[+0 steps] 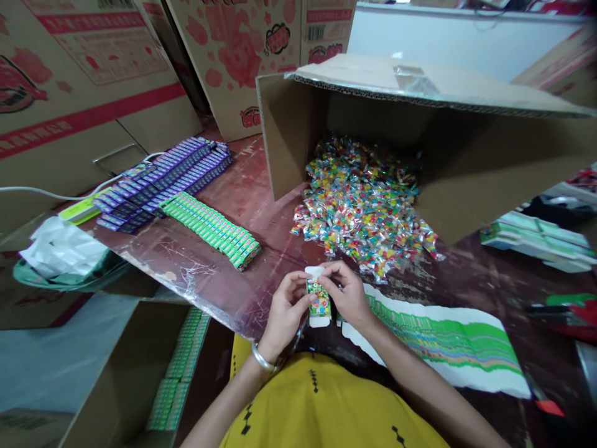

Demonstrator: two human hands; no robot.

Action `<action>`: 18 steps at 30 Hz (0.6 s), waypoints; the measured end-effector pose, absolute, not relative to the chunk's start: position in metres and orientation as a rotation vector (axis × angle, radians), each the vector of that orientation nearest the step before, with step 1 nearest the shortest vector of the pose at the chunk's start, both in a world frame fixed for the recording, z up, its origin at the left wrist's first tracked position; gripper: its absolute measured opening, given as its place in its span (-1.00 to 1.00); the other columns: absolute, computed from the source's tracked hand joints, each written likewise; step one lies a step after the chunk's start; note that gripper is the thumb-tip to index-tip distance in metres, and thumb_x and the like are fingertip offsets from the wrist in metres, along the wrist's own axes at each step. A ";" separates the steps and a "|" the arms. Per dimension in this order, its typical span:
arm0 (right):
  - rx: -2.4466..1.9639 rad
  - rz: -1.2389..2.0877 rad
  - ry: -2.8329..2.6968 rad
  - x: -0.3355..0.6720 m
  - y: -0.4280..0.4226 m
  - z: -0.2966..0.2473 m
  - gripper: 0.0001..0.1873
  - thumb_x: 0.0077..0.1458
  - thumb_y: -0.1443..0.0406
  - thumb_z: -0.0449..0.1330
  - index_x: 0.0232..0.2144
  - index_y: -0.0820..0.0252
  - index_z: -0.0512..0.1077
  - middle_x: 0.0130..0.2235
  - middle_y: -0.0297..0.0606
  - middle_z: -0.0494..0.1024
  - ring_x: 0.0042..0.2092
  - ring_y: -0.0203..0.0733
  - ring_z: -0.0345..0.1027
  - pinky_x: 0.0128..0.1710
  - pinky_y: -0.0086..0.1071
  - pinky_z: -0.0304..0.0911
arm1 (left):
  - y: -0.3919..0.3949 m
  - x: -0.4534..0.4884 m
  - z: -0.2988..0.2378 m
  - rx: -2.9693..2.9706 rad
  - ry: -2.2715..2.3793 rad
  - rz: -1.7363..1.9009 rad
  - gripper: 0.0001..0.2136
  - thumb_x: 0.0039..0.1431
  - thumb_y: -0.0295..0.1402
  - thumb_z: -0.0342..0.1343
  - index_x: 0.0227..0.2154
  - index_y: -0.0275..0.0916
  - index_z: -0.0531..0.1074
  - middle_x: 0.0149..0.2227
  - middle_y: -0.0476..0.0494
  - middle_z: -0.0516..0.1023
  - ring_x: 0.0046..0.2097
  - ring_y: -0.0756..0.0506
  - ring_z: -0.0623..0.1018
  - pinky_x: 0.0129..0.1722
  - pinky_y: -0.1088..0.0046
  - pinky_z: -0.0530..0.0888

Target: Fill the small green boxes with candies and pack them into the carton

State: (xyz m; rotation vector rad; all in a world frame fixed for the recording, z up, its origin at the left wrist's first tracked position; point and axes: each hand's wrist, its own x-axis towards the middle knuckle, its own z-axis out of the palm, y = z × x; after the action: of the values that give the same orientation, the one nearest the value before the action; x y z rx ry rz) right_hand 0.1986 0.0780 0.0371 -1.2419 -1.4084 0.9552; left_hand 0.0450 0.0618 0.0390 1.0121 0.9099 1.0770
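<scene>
The left hand [284,306] and right hand [349,300] both pinch the box [319,306], flap open, over the near edge of the table [196,267]. A slack pinch could drop it toward 6 o'clock, or a hard squeeze could crush it; the candy [364,205] lies at 12 o'clock.

Just beyond the right hand [347,298], a heap of wrapped sweets [364,205] spills from a big cardboard box [466,168] lying on its side on the worktop [261,199]. Well ahead and left of the left hand [285,306] lie rows of purple packs [163,180] and, nearer, a row of green packs [212,227]. Below and left of that hand, off the worktop edge, an open carton [125,367] holds stacked green boxes [180,367]. Right of the right hand fans a strip of flat green blanks [443,339].
</scene>
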 end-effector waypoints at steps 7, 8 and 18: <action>-1.149 1.095 -1.463 0.200 0.082 0.051 -0.84 0.13 0.18 0.20 -0.37 0.16 0.40 -0.29 -0.24 0.51 -0.21 -0.17 0.42 -0.16 -0.31 0.32 | 0.059 0.047 0.037 0.895 0.964 1.137 -0.65 0.04 -0.40 0.26 -0.16 -0.17 0.24 -0.21 -0.04 0.47 -0.21 -0.02 0.52 -0.20 0.50 0.43; -1.128 1.115 -1.479 0.201 0.083 0.053 -0.82 0.12 0.18 0.21 -0.39 0.16 0.40 -0.30 -0.25 0.51 -0.21 -0.18 0.41 -0.16 -0.31 0.31 | 0.058 0.047 0.037 0.901 0.964 1.138 -0.66 0.04 -0.41 0.25 -0.16 -0.17 0.24 -0.21 -0.04 0.46 -0.21 -0.01 0.51 -0.21 0.50 0.43; -1.267 1.417 -1.399 0.213 0.102 0.056 -0.71 -0.06 0.11 0.33 -0.43 0.23 0.46 -0.42 -0.30 0.52 -0.37 -0.24 0.38 -0.34 -0.37 0.30 | 0.059 0.043 0.038 1.138 1.030 1.101 -0.66 0.11 -0.43 0.17 -0.06 -0.18 0.26 -0.14 -0.11 0.48 -0.10 -0.07 0.51 -0.07 0.39 0.43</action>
State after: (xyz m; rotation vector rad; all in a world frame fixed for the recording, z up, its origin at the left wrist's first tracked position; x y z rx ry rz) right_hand 0.2133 0.1023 0.0563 -1.2675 -1.3990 1.4173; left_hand 0.0435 0.0587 0.0379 1.1384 1.0300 1.1014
